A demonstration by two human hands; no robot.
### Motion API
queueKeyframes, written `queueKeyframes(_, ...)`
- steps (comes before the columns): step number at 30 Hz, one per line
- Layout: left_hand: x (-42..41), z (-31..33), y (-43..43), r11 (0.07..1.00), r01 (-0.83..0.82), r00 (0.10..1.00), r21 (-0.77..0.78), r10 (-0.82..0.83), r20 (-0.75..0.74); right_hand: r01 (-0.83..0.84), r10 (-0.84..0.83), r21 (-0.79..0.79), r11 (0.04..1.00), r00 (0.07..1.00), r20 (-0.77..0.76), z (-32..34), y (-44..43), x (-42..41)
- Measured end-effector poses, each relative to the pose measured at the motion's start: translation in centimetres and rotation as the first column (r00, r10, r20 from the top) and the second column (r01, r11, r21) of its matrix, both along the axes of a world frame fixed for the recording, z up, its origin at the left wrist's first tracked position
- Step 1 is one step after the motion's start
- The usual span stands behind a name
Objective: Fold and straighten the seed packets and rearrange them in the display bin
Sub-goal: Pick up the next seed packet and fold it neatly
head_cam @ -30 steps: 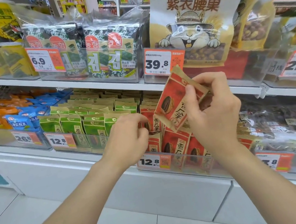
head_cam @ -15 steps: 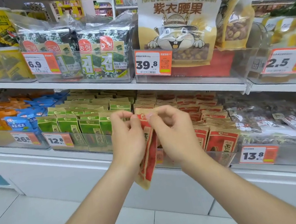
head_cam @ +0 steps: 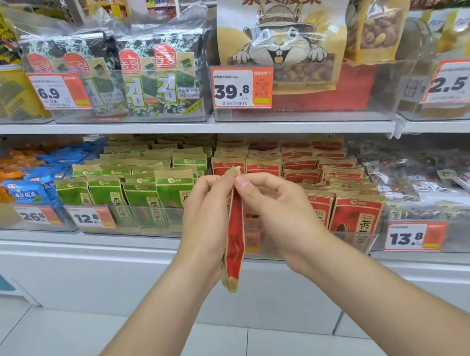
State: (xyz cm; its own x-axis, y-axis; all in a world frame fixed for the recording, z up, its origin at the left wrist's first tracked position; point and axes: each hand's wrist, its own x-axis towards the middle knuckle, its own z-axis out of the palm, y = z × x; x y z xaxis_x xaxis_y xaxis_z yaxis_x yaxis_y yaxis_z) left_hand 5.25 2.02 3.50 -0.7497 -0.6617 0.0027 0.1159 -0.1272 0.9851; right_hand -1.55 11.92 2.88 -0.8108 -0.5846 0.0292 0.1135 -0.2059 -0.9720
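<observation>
**Red seed packet turned edge-on and pinched by both hands**

Since a second ago the red seed packet (head_cam: 232, 239) has been swung from face-on to edge-on and lowered. The left hand (head_cam: 207, 225) has been lifted out of the bin to meet it. Over the last half second little has been shifted.

The white shelving (head_cam: 296, 125) is spread across the whole view. On its upper shelf a large purple cashew bag (head_cam: 287, 31) is stood upright at one o'clock from the hands, with seaweed packs (head_cam: 149, 74) at eleven o'clock. On the lower shelf the clear display bin (head_cam: 361, 242) is set at three o'clock from the hands, and red seed packets (head_cam: 353, 214) are stood in rows in it. Its left part is hidden behind the hands. Green seed packets (head_cam: 140, 192) are ranked in the neighbouring bin at ten o'clock.

The held packet is carried in the air in front of the display bin, slightly tilted, with its top at twelve o'clock and its bottom near six. Its top edge is pinched between the fingertips of the left hand and those of the right hand (head_cam: 282, 213), which are brought together there.

A 13.8 price tag (head_cam: 406, 238) is fixed at four o'clock and a 12.8 price tag (head_cam: 89, 217) at nine.
</observation>
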Motion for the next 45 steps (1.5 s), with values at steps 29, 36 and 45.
queueKeyframes(29, 2.1, 0.0, -0.7, 0.982, -0.024, 0.991, -0.186, -0.001, -0.134, -0.104, 0.259, 0.421, 0.901, 0.907, -0.331, 0.3, 1.4, 0.3)
queueKeyframes(36, 2.4, -0.2, -1.3, 0.946, 0.083, 0.992, -0.314, -0.109, -0.066, 0.057, -0.020, 0.130, 0.990, 0.964, -0.266, 1.5, 1.4, 0.5)
queueKeyframes(45, 2.9, -1.1, -1.3, 0.775, -0.002, 1.000, -0.633, 0.001, -0.001, -0.069, 0.109, 0.205, 0.976, 0.976, -0.190, 1.3, 2.2, -0.7)
